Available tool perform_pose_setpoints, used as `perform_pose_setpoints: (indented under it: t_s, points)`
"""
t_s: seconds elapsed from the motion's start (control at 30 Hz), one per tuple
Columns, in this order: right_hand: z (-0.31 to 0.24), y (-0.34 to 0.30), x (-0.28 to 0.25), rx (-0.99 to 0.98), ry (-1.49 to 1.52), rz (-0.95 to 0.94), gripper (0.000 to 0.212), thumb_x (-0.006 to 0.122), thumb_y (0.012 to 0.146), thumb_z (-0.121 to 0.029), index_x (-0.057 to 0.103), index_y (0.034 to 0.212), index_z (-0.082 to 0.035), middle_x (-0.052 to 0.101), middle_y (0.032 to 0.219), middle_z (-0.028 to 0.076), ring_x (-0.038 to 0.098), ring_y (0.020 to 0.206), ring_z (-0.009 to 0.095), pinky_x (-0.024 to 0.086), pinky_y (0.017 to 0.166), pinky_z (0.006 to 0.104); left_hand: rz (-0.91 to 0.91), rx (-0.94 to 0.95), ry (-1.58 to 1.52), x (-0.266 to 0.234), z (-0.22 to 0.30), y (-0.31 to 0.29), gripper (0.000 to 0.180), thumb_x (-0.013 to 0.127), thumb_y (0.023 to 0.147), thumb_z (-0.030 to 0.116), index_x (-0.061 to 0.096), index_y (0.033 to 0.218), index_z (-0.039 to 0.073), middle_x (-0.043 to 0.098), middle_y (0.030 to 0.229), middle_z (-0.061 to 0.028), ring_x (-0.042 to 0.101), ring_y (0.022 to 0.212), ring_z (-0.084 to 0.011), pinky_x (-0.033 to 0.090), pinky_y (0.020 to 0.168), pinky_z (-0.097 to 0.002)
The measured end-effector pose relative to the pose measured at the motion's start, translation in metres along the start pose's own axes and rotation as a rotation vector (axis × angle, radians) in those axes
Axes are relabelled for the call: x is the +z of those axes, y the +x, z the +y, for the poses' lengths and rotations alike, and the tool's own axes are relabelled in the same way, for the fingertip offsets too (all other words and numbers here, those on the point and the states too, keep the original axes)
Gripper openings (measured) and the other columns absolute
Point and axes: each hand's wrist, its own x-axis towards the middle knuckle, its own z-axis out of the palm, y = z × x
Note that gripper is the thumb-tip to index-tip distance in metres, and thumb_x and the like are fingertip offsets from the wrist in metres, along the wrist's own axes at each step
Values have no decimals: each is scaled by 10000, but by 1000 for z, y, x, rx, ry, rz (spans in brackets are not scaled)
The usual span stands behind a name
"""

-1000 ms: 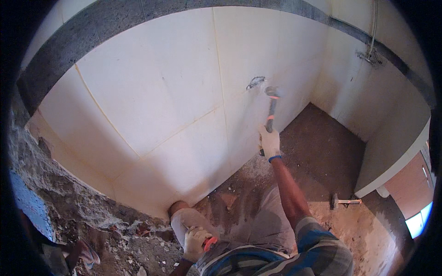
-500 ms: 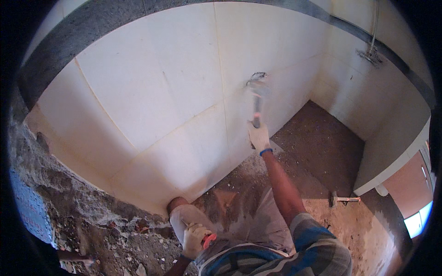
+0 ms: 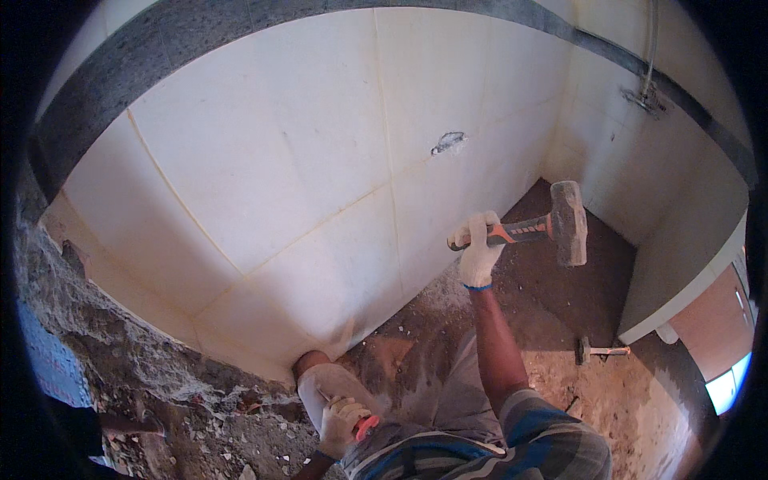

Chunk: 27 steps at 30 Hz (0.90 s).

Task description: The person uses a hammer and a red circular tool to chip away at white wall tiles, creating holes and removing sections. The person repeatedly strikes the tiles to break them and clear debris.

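My right hand (image 3: pixel 482 252), in a white knit glove with a blue cuff, is closed round the black and orange handle of a sledgehammer (image 3: pixel 570 224). Its heavy, dusty metal head points right, well away from the white tiled wall (image 3: pixel 320 144). A small broken hole (image 3: pixel 449 143) with a chipped rim shows in that wall, up and left of my right hand. By my left thigh, my gloved left hand (image 3: pixel 342 422) is closed on a chisel (image 3: pixel 366 427) with a red guard; a thin metal end shows beyond the fingers, the rest is hidden.
Another hammer (image 3: pixel 602 351) lies on the wet brown floor to the right. Rubble (image 3: pixel 216 448) covers the lower left beside a broken wall edge (image 3: pixel 152 360). A person's foot (image 3: pixel 150 424) is at far left. A low partition (image 3: pixel 680 272) and brown cabinet (image 3: pixel 716 324) stand right.
The sledgehammer has come away from the hole and swung right and down, its head now pointing right. The hole shows more plainly. My left hand has barely moved.
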Motion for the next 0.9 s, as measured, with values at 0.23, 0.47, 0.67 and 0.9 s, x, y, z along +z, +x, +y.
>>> perform_pose_setpoints:
  t_s: [0.23,0.47,0.67,0.9]
  points:
    - [10,19,5,723,-837,-39,272,730,1058,-282,630,914,-75,571,646,-15,538,499,109,415,448,337,-44,-37,-43,-3,1,1,376,830,771,310,784,1130,209,765,1202,-23,653,1271,-321,422,1162,-559]
    - [-16,14,-21,431,-635,2,317,711,1063,-254,602,825,-75,549,627,-32,530,503,92,397,455,323,-39,-70,-31,-2,6,1,365,817,800,320,779,1148,218,752,1204,-17,629,1310,-322,409,1175,-556]
    - [38,19,-8,165,-212,139,349,725,1059,-272,557,819,-83,587,665,-19,543,509,116,411,460,341,-24,-27,21,0,2,-3,387,817,813,332,777,1181,223,756,1229,-22,632,1306,-326,406,1180,-560]
    - [45,15,-34,454,-1042,-143,433,786,993,-390,640,763,-53,581,646,-14,565,579,108,463,521,368,4,-81,76,9,-1,-5,385,827,771,356,788,1133,232,773,1191,-9,652,1274,-332,429,1147,-543]
